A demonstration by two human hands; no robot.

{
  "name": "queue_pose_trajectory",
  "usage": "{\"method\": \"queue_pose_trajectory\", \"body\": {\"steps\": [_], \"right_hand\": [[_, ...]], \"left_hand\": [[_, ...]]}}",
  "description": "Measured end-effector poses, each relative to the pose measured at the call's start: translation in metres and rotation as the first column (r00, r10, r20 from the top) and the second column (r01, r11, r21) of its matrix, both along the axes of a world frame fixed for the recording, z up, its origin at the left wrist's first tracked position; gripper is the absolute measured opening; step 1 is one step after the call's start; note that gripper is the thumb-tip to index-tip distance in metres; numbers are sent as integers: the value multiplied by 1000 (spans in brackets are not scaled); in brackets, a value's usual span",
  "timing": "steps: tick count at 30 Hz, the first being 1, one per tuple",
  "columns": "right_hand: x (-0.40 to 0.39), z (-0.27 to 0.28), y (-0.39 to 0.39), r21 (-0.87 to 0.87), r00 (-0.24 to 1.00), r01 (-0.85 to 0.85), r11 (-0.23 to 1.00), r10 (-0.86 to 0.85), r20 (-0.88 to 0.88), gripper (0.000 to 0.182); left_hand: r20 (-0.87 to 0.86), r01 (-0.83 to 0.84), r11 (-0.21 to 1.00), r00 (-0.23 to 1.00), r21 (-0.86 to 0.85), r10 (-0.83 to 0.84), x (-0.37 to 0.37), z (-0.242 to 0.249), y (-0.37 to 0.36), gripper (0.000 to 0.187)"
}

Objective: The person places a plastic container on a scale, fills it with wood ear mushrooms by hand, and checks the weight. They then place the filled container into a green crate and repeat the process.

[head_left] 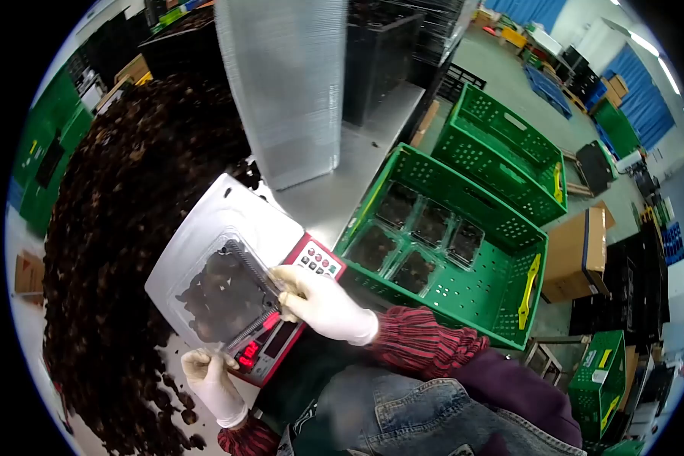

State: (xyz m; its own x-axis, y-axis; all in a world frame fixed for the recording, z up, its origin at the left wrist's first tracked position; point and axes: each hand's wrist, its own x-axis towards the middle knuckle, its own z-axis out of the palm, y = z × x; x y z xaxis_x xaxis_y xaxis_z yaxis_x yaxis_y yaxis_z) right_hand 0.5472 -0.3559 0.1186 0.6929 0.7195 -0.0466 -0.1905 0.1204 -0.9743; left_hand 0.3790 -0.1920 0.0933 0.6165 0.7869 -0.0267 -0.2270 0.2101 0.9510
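A clear plastic box of dark, leafy, mushroom-like pieces lies on the white platform of a digital scale. Its red-edged panel has keys and a lit red display. My right hand, in a white glove, pinches the box's rim on the side by the keys. At the near corner of the box, my left hand, gloved too, has its fingers closed on the plastic edge. The glare on the clear plastic makes the lid's exact position hard to tell.
A large heap of dark pieces spreads along the left. Behind the scale rises a tall stack of clear plastic containers. A green crate at right holds several filled boxes. Beyond it are another green crate and a cardboard box.
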Motion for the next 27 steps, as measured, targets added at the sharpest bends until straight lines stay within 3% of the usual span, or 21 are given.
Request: {"method": "queue_pose_trajectory", "body": {"steps": [1, 3, 5, 7, 9, 11, 12, 13, 14, 15, 16, 18, 21, 22, 23, 24, 25, 26, 27], "right_hand": [[2, 5, -13, 79, 988, -15, 997, 27, -151, 39], [3, 17, -40, 12, 998, 46, 999, -45, -33, 39], [6, 30, -68, -199, 978, 125, 972, -87, 190, 38], [13, 33, -96, -219, 975, 221, 950, -218, 36, 38], [30, 34, -136, -293, 950, 280, 914, -308, -54, 36], [48, 8, -196, -398, 904, 369, 840, -424, -57, 34], [57, -23, -240, -364, 903, 411, 836, -427, 40, 25], [67, -54, -284, -329, 892, 452, 829, -431, 138, 16], [67, -63, -307, -293, 689, 637, 713, -697, -196, 11], [68, -82, -336, -236, 550, 753, 615, -784, -288, 10], [69, -112, -367, -212, 464, 829, 517, -848, -254, 9], [80, -151, -396, -206, 100, 968, 142, -974, -201, 13], [105, -217, -417, -155, -284, 952, -263, -950, -128, 16], [113, -255, -434, -214, -200, 962, -170, -971, -128, 18], [118, -269, -429, -601, 187, 772, -207, -830, 526, 18], [121, -279, -417, -722, 707, 479, -499, -269, 654, 18], [113, -278, -400, -780, 831, 537, -320, 46, 554, 20], [133, -309, -377, -867, 755, 497, -38, -474, 453, 22], [151, -338, -352, -796, 464, 592, 129, -862, 205, 24]], "left_hand": [[11, 26, 999, 1000, -25, -26, 5, 5, -10, 24], [-17, 17, 995, 1000, -100, -19, 19, 11, -27, 27], [87, 189, 974, 980, -126, -179, 31, 5, -38, 26], [102, 370, 923, 927, -109, -360, 42, -6, -52, 26], [44, 508, 830, 857, -232, -513, 55, -3, -79, 25], [-59, 588, 766, 782, -260, -621, 60, -5, -95, 32], [-78, 624, 743, 751, -244, -656, 58, -8, -94, 40], [-32, 588, 753, 782, -297, -623, 56, -4, -96, 33], [-76, 624, 749, 755, -223, -652, 52, -11, -90, 33], [-123, 658, 738, 728, -149, -674, 46, -19, -80, 34], [-148, 639, 759, 744, -126, -651, 42, -21, -75, 31], [-197, 592, 798, 774, -112, -602, 34, -23, -68, 26], [-211, 537, 830, 803, -150, -558, 24, -28, -64, 22], [-199, 526, 835, 811, -163, -550, 22, -31, -62, 22], [-188, 513, 840, 820, -176, -541, 20, -33, -62, 22], [-189, 510, 842, 822, -178, -538, 18, -33, -63, 22], [-196, 509, 842, 821, -178, -537, 16, -33, -63, 21], [-202, 506, 844, 821, -176, -534, 14, -31, -63, 21], [-162, 488, 856, 843, -171, -513, 10, -25, -63, 20]]}}
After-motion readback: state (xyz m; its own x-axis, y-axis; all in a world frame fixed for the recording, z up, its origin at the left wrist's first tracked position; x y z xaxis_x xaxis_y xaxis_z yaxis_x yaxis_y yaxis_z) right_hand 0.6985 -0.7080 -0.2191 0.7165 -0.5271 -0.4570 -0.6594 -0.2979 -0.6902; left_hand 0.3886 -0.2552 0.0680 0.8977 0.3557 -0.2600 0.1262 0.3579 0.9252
